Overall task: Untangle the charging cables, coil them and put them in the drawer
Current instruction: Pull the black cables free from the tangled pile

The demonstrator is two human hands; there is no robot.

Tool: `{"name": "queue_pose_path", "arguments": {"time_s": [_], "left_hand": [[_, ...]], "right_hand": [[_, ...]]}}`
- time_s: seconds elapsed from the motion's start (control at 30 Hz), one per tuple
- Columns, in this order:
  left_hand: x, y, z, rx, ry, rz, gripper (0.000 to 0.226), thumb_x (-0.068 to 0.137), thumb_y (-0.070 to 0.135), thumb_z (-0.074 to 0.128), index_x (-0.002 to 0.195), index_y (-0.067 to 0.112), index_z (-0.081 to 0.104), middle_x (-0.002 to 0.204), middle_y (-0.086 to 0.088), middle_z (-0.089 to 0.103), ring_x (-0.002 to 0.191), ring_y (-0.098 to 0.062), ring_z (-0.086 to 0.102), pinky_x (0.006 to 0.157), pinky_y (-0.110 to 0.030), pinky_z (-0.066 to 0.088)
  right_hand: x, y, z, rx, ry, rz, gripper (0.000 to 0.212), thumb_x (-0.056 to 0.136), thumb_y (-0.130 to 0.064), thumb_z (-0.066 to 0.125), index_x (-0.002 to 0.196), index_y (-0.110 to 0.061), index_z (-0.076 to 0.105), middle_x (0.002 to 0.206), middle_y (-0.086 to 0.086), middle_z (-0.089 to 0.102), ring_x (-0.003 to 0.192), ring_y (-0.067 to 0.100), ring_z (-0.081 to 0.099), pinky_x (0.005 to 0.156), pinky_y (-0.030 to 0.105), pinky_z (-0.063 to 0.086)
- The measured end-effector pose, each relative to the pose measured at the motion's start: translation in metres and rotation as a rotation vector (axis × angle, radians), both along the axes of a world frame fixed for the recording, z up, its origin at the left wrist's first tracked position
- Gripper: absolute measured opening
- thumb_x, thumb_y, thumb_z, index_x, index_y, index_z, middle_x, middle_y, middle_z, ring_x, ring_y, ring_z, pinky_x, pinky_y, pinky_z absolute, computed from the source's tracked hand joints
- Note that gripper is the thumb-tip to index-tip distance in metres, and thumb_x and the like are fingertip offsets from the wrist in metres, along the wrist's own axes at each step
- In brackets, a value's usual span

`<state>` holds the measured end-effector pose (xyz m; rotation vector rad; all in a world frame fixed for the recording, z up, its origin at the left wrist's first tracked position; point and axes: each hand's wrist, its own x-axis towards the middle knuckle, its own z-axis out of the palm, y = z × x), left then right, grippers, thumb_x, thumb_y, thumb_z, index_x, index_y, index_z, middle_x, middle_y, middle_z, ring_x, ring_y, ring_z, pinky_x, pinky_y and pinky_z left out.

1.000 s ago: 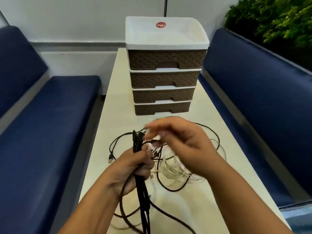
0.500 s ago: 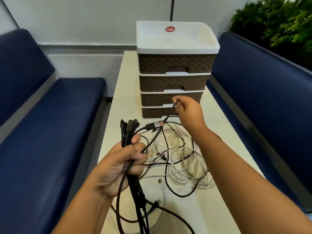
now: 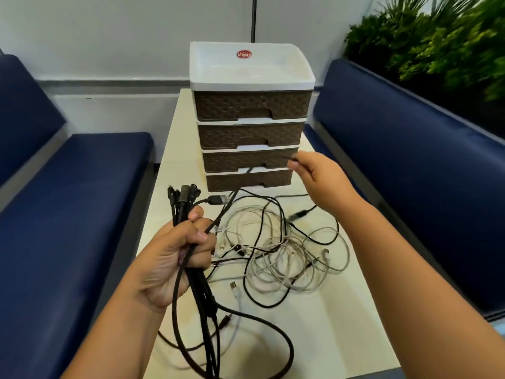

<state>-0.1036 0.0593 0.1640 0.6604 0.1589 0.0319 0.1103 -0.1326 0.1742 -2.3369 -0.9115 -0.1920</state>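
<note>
Your left hand [image 3: 175, 258] grips black cables [image 3: 182, 201]; right hand [image 3: 318, 179] pinches a blurred cable end [image 3: 293, 160]; lower loops cut off.

Black cables [image 3: 188, 269], white cables [image 3: 284, 258]; brown woven-pattern drawers [image 3: 251, 105], white top; navy benches [image 3: 82, 201]; cream table [image 3: 328, 324].

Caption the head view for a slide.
Left hand grips bundled black cables; right hand pinches one cable end near the drawer unit.
</note>
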Motion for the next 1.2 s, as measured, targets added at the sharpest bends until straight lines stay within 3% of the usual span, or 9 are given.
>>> {"name": "queue_pose_path", "arguments": {"time_s": [0.07, 0.17, 0.27, 0.37, 0.47, 0.7, 0.87, 1.03, 1.2], "left_hand": [[-0.001, -0.004, -0.001, 0.005, 0.008, 0.005, 0.059, 0.036, -0.006, 0.082, 0.077, 0.018, 0.047, 0.058, 0.007, 0.027, 0.047, -0.005, 0.019, 0.034, -0.013, 0.02], [-0.003, -0.015, -0.003, 0.043, 0.039, 0.03, 0.057, 0.037, -0.004, 0.083, 0.075, 0.019, 0.048, 0.059, 0.008, 0.027, 0.047, -0.004, 0.019, 0.033, -0.013, 0.022], [-0.006, -0.031, 0.001, 0.171, 0.094, 0.097, 0.043, 0.054, 0.003, 0.078, 0.073, 0.021, 0.044, 0.054, 0.009, 0.026, 0.041, -0.002, 0.019, 0.032, -0.011, 0.02], [-0.01, -0.048, 0.008, 0.248, 0.158, 0.145, 0.03, 0.083, 0.026, 0.058, 0.064, 0.024, 0.034, 0.048, 0.01, 0.021, 0.035, 0.0, 0.019, 0.034, -0.012, 0.01], [-0.018, -0.068, 0.018, 0.227, 0.157, 0.154, 0.034, 0.092, 0.041, 0.048, 0.064, 0.024, 0.04, 0.046, 0.01, 0.02, 0.036, -0.002, 0.012, 0.034, -0.014, 0.007], [-0.039, -0.121, 0.031, 0.245, 0.084, 0.178, 0.033, 0.097, 0.041, 0.042, 0.071, 0.022, 0.046, 0.047, 0.01, 0.02, 0.045, -0.005, 0.005, 0.033, -0.014, 0.011], [-0.056, -0.16, 0.039, 0.278, 0.017, 0.24, 0.028, 0.097, 0.04, 0.043, 0.096, 0.026, 0.067, 0.051, 0.009, 0.019, 0.047, -0.006, 0.005, 0.036, -0.015, 0.01], [-0.074, -0.183, 0.042, 0.288, -0.069, 0.238, 0.033, 0.099, 0.038, 0.039, 0.123, 0.036, 0.061, 0.055, 0.008, 0.021, 0.047, -0.005, 0.007, 0.037, -0.014, 0.011], [-0.084, -0.194, 0.044, 0.298, -0.15, 0.242, 0.03, 0.102, 0.038, 0.035, 0.116, 0.036, 0.061, 0.055, 0.008, 0.024, 0.045, -0.004, 0.01, 0.038, -0.014, 0.012]], "right_hand": [[0.001, -0.017, -0.014, -0.203, 0.087, -0.01, 0.025, 0.102, -0.034, 0.046, 0.105, -0.017, 0.064, 0.091, 0.002, 0.065, 0.083, 0.021, 0.057, 0.067, 0.035, 0.042], [-0.009, -0.043, -0.031, -0.267, 0.151, -0.082, 0.029, 0.102, -0.041, 0.044, 0.105, -0.022, 0.065, 0.089, 0.001, 0.067, 0.081, 0.021, 0.059, 0.066, 0.035, 0.044], [-0.02, -0.066, -0.036, -0.033, 0.219, -0.116, 0.028, 0.101, -0.04, 0.044, 0.1, -0.023, 0.067, 0.086, 0.006, 0.068, 0.078, 0.02, 0.059, 0.067, 0.036, 0.046], [-0.03, -0.089, -0.037, 0.217, 0.353, -0.121, 0.025, 0.1, -0.039, 0.047, 0.093, -0.028, 0.069, 0.067, 0.006, 0.055, 0.053, 0.003, 0.046, 0.055, 0.028, 0.036], [-0.039, -0.116, -0.036, 0.236, 0.397, -0.102, 0.026, 0.1, -0.041, 0.047, 0.091, -0.03, 0.068, 0.063, 0.005, 0.039, 0.044, 0.005, 0.033, 0.052, 0.025, 0.031], [-0.063, -0.174, -0.039, 0.326, 0.549, -0.02, 0.025, 0.099, -0.038, 0.05, 0.088, -0.03, 0.07, 0.058, -0.001, 0.034, 0.048, 0.01, 0.028, 0.049, 0.027, 0.027], [-0.095, -0.199, -0.046, 0.258, 0.609, 0.056, 0.025, 0.1, -0.037, 0.05, 0.09, -0.028, 0.07, 0.052, -0.011, 0.035, 0.044, 0.003, 0.031, 0.049, 0.021, 0.027], [-0.137, -0.21, -0.081, 0.174, 0.648, 0.119, 0.022, 0.101, -0.03, 0.049, 0.093, -0.024, 0.068, 0.048, -0.015, 0.039, 0.047, 0.004, 0.033, 0.05, 0.021, 0.031], [-0.164, -0.22, -0.125, -0.077, 0.62, 0.182, 0.02, 0.1, -0.027, 0.05, 0.085, -0.03, 0.064, 0.059, -0.005, 0.055, 0.057, 0.012, 0.053, 0.065, 0.034, 0.048]]}}
